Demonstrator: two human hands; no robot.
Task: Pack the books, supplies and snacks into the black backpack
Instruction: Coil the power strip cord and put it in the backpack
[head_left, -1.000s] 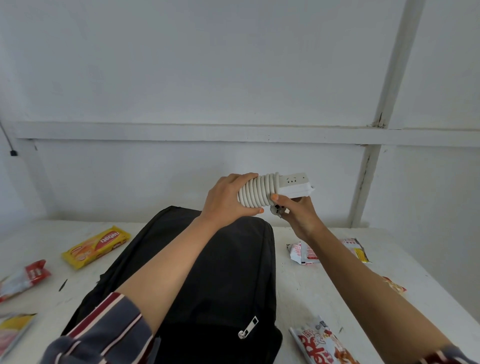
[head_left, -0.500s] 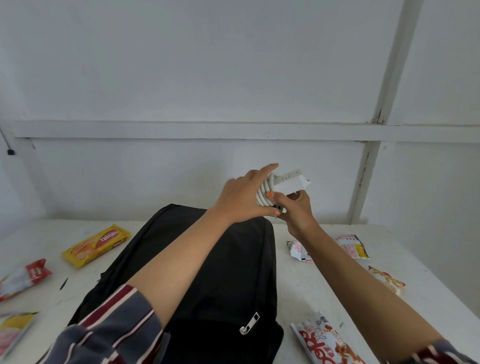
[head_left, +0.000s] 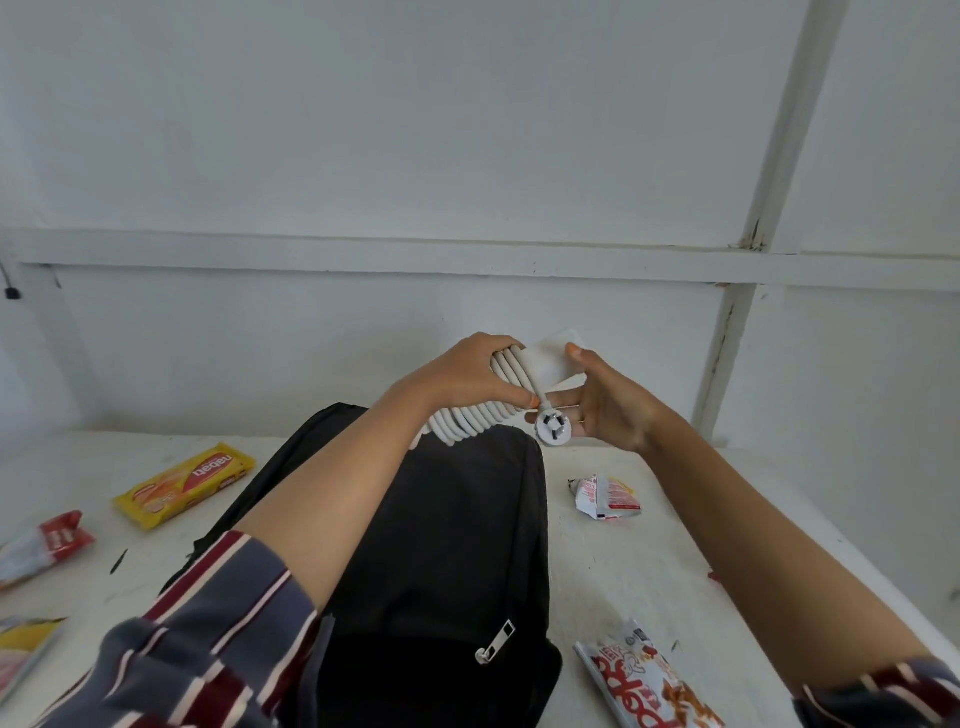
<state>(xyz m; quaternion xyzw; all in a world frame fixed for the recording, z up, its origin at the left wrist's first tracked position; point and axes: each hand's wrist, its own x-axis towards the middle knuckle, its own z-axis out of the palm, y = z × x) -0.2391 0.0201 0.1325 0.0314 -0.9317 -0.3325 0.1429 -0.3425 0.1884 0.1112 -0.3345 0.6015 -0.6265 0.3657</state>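
left hand (head_left: 467, 379) gripping power strip (head_left: 545, 364) above black backpack (head_left: 457, 519), fingers (head_left: 493, 344) clamping round its coiled cord (head_left: 467, 423), right hand (head_left: 613, 410) resting straight, spread fingertips (head_left: 563, 400) against plug (head_left: 554, 428)

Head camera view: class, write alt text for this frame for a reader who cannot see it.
A left hand grips a white power strip wound in its cord above a black backpack on a white table, while the right hand touches the strip's end with thumb and straight fingers. Snack packets lie on either side of the backpack.
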